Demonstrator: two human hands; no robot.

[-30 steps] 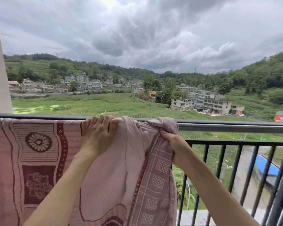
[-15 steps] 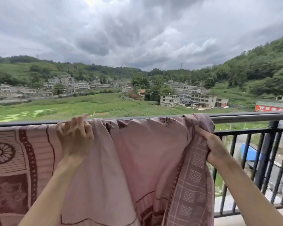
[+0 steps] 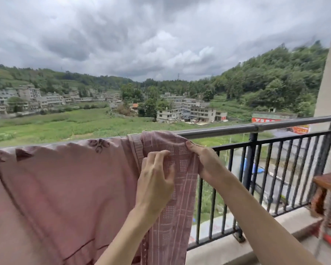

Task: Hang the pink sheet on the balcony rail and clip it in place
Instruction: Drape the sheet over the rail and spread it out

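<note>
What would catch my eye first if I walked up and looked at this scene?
Probably the pink sheet draped over the balcony rail, filling the lower left. Next, the two bare hands at its right edge: the left hand lies on the checked border, and the right hand pinches the edge just below the rail. Behind them, heavy grey clouds hang over a green valley with pale buildings.
</note>
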